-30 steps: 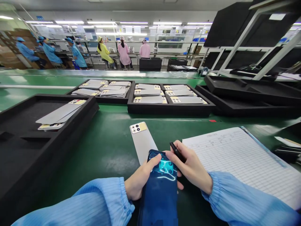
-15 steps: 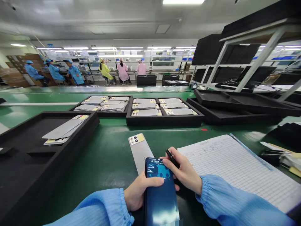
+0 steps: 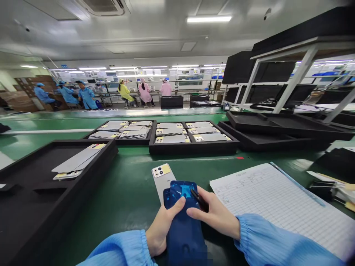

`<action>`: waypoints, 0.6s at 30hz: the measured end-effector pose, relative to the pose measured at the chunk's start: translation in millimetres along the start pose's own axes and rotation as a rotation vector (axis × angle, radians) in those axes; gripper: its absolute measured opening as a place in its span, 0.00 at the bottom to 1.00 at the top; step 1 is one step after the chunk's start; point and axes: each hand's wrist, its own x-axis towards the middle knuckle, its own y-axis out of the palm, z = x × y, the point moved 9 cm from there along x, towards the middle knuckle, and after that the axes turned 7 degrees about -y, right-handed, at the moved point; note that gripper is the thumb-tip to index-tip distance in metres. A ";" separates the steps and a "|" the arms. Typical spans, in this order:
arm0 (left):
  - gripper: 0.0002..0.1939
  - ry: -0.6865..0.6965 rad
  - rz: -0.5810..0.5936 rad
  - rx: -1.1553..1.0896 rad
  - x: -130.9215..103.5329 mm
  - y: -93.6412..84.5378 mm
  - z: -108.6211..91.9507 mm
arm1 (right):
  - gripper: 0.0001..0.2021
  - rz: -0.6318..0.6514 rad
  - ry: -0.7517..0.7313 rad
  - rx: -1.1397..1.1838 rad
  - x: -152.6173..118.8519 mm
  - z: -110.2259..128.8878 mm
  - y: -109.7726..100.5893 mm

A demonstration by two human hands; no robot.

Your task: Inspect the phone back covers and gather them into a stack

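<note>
Two or more dark blue glossy phone panels (image 3: 184, 225) lie fanned and overlapping at the bottom middle, their top edges offset. My left hand (image 3: 165, 225) grips them from the left side, its thumb flat on the front near the top. My right hand (image 3: 215, 210) holds a black pen (image 3: 200, 200) along the right edge, the pen's tip near the light blue patch at the top. Behind the panels a silver phone back cover (image 3: 162, 181) with a camera cutout and yellow film rests on the green table (image 3: 133, 207), partly covered.
A lined paper sheet (image 3: 277, 199) with a blue edge lies at right. Black trays (image 3: 194, 148) of silver covers stand ahead; another tray (image 3: 91, 173) is at left. Stacked black trays (image 3: 277, 142) sit at back right. Several people (image 3: 88, 96) work far off.
The blue panels have spread apart, one now showing to the left behind the other. The pen has moved over the top panel with my right hand. The view has tilted slightly upward.
</note>
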 end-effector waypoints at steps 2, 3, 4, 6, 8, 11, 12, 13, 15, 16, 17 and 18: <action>0.20 -0.074 0.046 -0.031 1.3 3.4 5.3 | 0.15 -0.009 0.010 0.092 0.0 1.6 -1.6; 0.20 -0.127 0.062 -0.049 1.7 4.2 9.7 | 0.15 -0.022 0.024 0.150 0.1 2.4 -3.7; 0.19 -0.172 0.071 -0.064 1.9 4.2 13.8 | 0.14 -0.044 0.041 0.209 0.2 3.1 -6.6; 0.20 -0.175 0.080 -0.064 2.1 2.7 15.2 | 0.14 -0.104 0.065 0.303 0.2 4.4 -13.6; 0.24 -0.091 0.112 -0.014 1.7 3.4 9.9 | 0.13 -0.163 0.079 0.309 -0.4 4.2 -19.9; 0.30 -0.016 0.181 0.077 -0.4 8.1 6.5 | 0.12 -0.211 0.083 0.254 -2.0 2.4 -24.0; 0.29 -0.007 0.183 0.085 -0.6 8.2 6.2 | 0.13 -0.229 0.089 0.254 -2.8 1.0 -25.4; 0.27 0.001 0.169 0.082 -0.4 6.8 5.6 | 0.14 -0.253 0.099 0.264 -3.8 -0.5 -27.7; 0.20 -0.005 0.111 0.045 0.9 1.1 5.2 | 0.21 -0.314 0.116 0.288 -5.4 -2.5 -36.4; 0.17 -0.023 0.093 0.016 1.8 -1.1 6.2 | 0.26 -0.347 0.118 0.297 -5.9 -2.4 -42.7; 0.16 -0.045 0.098 -0.011 2.5 -1.4 7.5 | 0.30 -0.384 0.107 0.299 -6.1 -1.1 -50.5; 0.15 -0.058 0.126 -0.034 3.0 0.2 7.9 | 0.32 -0.425 0.088 0.291 -6.2 0.8 -59.3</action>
